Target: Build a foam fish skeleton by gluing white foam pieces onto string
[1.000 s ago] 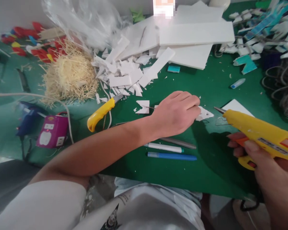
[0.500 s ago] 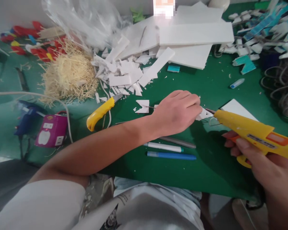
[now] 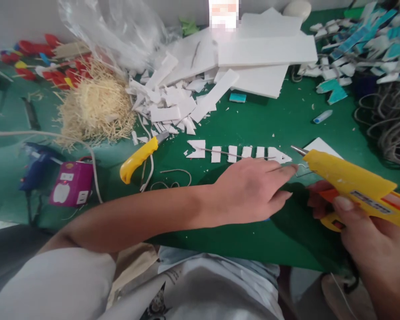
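Note:
My right hand (image 3: 363,222) is wrapped round the handle of a yellow glue gun (image 3: 350,178), whose metal nozzle points left. My left hand (image 3: 253,191) holds nothing; its fingers stretch rightward, thumb and forefinger apart, just below a fish-skeleton shape. White foam pieces make up that shape: a notched tail (image 3: 197,149), several small blocks (image 3: 232,153) and a pointed head (image 3: 278,155) with a small hole, with a thin grey cord running along them. By my left fingertips and below the nozzle lies a bent thin wire (image 3: 303,169). My left hand and forearm cover most of the pens beneath.
A yellow-handled cutter (image 3: 138,160) and a loose cord (image 3: 176,172) lie left. Behind are white foam scraps (image 3: 173,95), foam sheets (image 3: 266,50) and a straw-coloured stick pile (image 3: 100,102). A purple power block (image 3: 71,182) stands far left, a grey cord bundle (image 3: 393,120) right.
My left hand has come off the foam pieces and moved down towards me, its fingers opening; the whole foam row now shows. The glue gun's nozzle has drawn slightly away from the head piece.

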The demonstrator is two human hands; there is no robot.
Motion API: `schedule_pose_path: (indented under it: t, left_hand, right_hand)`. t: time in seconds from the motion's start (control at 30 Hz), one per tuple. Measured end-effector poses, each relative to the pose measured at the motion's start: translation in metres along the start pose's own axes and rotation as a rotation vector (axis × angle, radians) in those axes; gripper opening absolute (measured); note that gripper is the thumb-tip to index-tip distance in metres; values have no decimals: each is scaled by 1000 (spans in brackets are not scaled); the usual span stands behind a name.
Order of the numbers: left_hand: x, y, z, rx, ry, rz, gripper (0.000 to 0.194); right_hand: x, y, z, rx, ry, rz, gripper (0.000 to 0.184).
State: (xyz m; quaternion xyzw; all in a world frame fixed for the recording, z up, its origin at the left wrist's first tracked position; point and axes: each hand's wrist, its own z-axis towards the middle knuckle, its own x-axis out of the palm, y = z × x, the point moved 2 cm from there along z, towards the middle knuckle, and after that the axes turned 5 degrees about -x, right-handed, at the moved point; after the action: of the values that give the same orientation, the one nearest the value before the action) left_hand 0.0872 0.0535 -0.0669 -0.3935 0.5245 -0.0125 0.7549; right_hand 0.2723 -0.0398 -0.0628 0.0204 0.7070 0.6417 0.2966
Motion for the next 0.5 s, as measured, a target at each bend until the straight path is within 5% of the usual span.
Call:
schedule_pose_path:
  t: [0.2,0.4,0.5]
  left_hand:
    - [-1,-4,0,62,62,-120,30]
    - [-20,27,1,221,-271,464,32]
    - [-22,42,6,149,-260,490,26]
  right_hand:
    - [-6,-14,2,-41,-38,-91,59]
    - [-7,-11,6,14,-17,-102,59]
    - [-11,-10,5,59,-32,-114,55]
